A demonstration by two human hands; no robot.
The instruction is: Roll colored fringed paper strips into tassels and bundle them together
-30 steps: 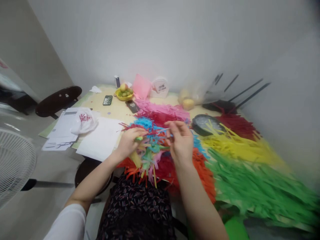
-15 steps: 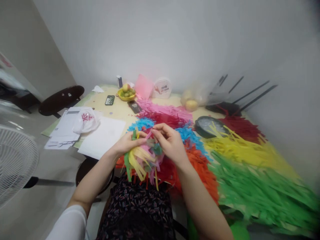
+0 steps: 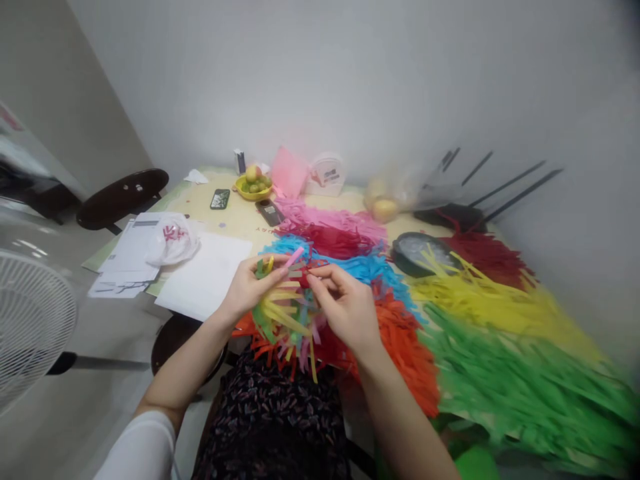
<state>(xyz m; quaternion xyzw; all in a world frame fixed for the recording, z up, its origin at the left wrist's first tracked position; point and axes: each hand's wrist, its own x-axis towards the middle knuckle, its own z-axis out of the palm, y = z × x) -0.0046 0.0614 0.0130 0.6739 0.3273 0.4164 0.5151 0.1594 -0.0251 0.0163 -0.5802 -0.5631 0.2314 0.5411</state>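
My left hand (image 3: 251, 285) is closed on a bundle of multicoloured paper strips (image 3: 283, 310), yellow, green, pink and others, which hang below it. A pink strip end sticks up past its thumb. To the right of the bundle, my right hand (image 3: 345, 300) has thumb and forefinger pinched together; whatever lies between the fingertips is too small to name. Beneath and around both hands lie blue strips (image 3: 363, 268), red strips (image 3: 335, 241) and orange strips (image 3: 407, 347).
Green strips (image 3: 525, 393), yellow strips (image 3: 480, 300) and a dark round bowl (image 3: 423, 253) are on the right. Farther back are a fruit bowl (image 3: 254, 195) and two phones. White paper (image 3: 207, 273) and a plastic bag (image 3: 174, 241) lie left; a fan (image 3: 33, 327) stands beyond.
My right hand has moved slightly down and right, away from the pink strip. My left hand has shifted a little left, with the bundle still in it.
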